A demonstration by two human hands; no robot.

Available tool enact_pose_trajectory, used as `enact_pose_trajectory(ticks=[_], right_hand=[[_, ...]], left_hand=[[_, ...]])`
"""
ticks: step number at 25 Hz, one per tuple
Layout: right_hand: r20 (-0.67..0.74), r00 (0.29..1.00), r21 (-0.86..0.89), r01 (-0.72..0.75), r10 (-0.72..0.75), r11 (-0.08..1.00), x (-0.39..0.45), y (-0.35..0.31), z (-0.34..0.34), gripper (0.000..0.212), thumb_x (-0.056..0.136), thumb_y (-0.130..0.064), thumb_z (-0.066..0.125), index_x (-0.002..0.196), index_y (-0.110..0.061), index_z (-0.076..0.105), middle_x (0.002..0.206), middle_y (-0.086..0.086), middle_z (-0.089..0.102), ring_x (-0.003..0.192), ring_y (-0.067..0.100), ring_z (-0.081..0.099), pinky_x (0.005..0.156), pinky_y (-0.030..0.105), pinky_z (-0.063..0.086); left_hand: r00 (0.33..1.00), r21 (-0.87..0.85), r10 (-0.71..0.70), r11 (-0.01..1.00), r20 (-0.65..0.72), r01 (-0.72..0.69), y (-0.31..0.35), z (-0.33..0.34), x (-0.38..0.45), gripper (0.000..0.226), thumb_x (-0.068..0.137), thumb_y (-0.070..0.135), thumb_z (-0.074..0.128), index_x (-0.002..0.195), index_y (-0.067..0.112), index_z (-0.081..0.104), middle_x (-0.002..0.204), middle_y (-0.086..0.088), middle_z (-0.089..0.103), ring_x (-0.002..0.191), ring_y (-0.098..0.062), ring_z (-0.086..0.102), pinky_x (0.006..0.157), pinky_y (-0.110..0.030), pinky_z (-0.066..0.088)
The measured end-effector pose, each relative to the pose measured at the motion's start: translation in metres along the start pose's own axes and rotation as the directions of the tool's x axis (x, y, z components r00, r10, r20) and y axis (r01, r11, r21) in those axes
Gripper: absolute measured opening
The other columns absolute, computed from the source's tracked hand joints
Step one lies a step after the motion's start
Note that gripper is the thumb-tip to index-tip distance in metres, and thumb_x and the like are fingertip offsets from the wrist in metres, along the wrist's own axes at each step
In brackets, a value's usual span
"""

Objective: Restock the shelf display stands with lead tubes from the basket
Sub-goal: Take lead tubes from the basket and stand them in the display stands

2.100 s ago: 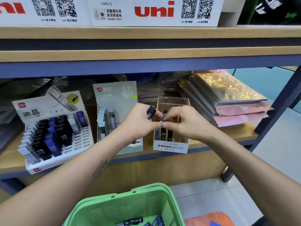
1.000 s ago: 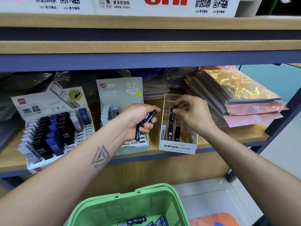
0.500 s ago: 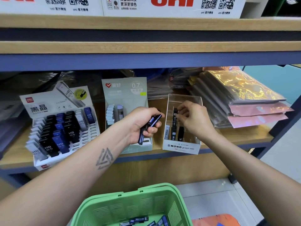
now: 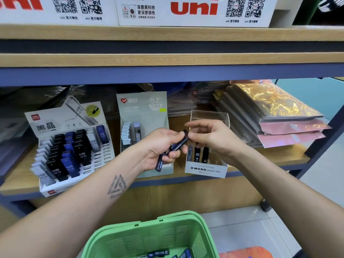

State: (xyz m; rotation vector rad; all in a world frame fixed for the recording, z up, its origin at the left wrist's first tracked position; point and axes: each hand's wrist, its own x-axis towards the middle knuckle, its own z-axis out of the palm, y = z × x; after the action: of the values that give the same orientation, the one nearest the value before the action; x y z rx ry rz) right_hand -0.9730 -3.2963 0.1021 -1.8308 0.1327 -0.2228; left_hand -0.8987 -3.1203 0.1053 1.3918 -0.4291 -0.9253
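Note:
My left hand (image 4: pixel 158 146) grips a few dark lead tubes (image 4: pixel 177 145) in front of the shelf. My right hand (image 4: pixel 210 136) pinches the upper end of one of those tubes between thumb and forefinger. Just behind the hands stands the clear MONO display stand (image 4: pixel 205 170) with three tubes upright in it. The 0.7 stand (image 4: pixel 143 116) is left of it, partly hidden by my left hand. A white stand (image 4: pixel 74 146) with several black, blue and white HB 0.5 tubes sits at far left. The green basket (image 4: pixel 149 235) below holds a few tubes.
A stack of shiny plastic-wrapped packs (image 4: pixel 275 112) lies on the shelf at right. A wooden upper shelf (image 4: pixel 167 58) with white uni boxes (image 4: pixel 193 10) overhangs the stands. Tiled floor (image 4: pixel 260 220) shows to the lower right.
My right hand has come out of the MONO stand and moved left to the tubes in my left hand, taking hold of one tube's end.

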Motion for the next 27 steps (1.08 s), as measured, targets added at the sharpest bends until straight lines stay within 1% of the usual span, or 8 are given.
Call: enact_pose_trajectory(ticks=[4,6,10,13,18,21,24,27], right_hand=[[0.046,0.997,-0.015,-0.068,0.068,0.998,-0.002,-0.001,0.006,0.024,0.088,-0.025,0.077,0.098,-0.004,0.073,0.079,0.014,0.070,0.073,0.018,0.062,0.065,0.027,0.051],[0.090,0.994,0.024,-0.071,0.069,0.997,-0.003,-0.002,0.010,0.016,0.090,-0.013,0.074,0.099,0.000,0.073,0.077,0.018,0.070,0.072,0.021,0.062,0.066,0.028,0.051],[-0.034,0.996,0.186,-0.076,0.084,0.980,0.000,-0.006,0.002,0.015,0.085,0.010,0.070,0.098,0.001,0.073,0.081,0.017,0.070,0.072,0.020,0.068,0.069,0.027,0.059],[-0.096,0.994,0.186,-0.037,0.056,0.982,0.001,-0.005,-0.002,0.017,0.084,0.010,0.071,0.097,-0.001,0.074,0.085,0.018,0.072,0.074,0.019,0.071,0.066,0.024,0.057],[-0.101,0.993,0.294,-0.028,0.060,0.955,-0.001,-0.004,-0.004,0.022,0.086,0.011,0.069,0.107,0.005,0.070,0.091,0.022,0.072,0.078,0.022,0.073,0.072,0.025,0.061],[-0.099,0.992,0.370,-0.039,0.081,0.928,-0.003,-0.006,-0.008,0.022,0.087,0.009,0.068,0.108,0.005,0.069,0.095,0.024,0.072,0.078,0.021,0.073,0.073,0.025,0.062],[-0.121,0.991,0.357,-0.013,0.060,0.934,-0.005,-0.010,-0.020,0.023,0.086,0.008,0.069,0.108,0.002,0.070,0.092,0.022,0.073,0.079,0.024,0.074,0.071,0.025,0.062],[-0.252,0.968,0.206,0.059,-0.005,0.977,-0.006,-0.009,-0.035,0.025,0.086,0.005,0.073,0.110,0.004,0.067,0.087,0.020,0.073,0.075,0.024,0.074,0.067,0.025,0.061]], left_hand=[[0.989,0.144,0.105,0.986,-0.105,-0.089,-0.001,0.006,0.002,0.021,0.110,0.016,0.037,0.105,0.000,0.049,0.065,-0.016,0.062,0.036,-0.010,0.038,0.031,-0.016,0.023],[0.987,0.137,0.105,0.987,-0.120,-0.089,-0.002,0.009,0.002,0.021,0.110,0.017,0.036,0.101,0.002,0.047,0.066,-0.018,0.061,0.037,-0.012,0.042,0.030,-0.017,0.026],[0.984,0.078,0.049,0.996,-0.172,-0.036,-0.001,0.002,0.001,0.018,0.109,0.015,0.039,0.105,0.000,0.047,0.072,-0.022,0.066,0.044,-0.019,0.050,0.030,-0.017,0.029],[0.986,0.072,0.033,0.997,-0.166,-0.021,0.000,-0.001,-0.001,0.018,0.106,0.012,0.047,0.103,-0.005,0.051,0.073,-0.020,0.066,0.036,-0.012,0.041,0.029,-0.015,0.022],[0.990,0.011,0.051,0.999,-0.133,-0.050,0.000,0.002,-0.003,0.019,0.104,0.009,0.049,0.094,-0.006,0.054,0.048,-0.004,0.057,0.029,-0.004,0.033,0.028,-0.014,0.020],[0.986,0.020,0.107,0.994,-0.127,-0.106,-0.001,0.008,0.003,0.018,0.106,0.011,0.047,0.100,-0.004,0.054,0.067,-0.012,0.065,0.032,-0.006,0.035,0.029,-0.015,0.021],[0.982,0.076,0.105,0.993,-0.159,-0.093,-0.003,0.014,0.009,0.019,0.107,0.019,0.046,0.110,0.002,0.056,0.084,-0.021,0.071,0.034,-0.008,0.034,0.030,-0.014,0.020],[0.968,0.111,0.099,0.991,-0.232,-0.075,-0.005,0.013,0.014,0.020,0.106,0.024,0.049,0.116,0.010,0.058,0.075,-0.016,0.071,0.035,-0.008,0.033,0.031,-0.015,0.020]])
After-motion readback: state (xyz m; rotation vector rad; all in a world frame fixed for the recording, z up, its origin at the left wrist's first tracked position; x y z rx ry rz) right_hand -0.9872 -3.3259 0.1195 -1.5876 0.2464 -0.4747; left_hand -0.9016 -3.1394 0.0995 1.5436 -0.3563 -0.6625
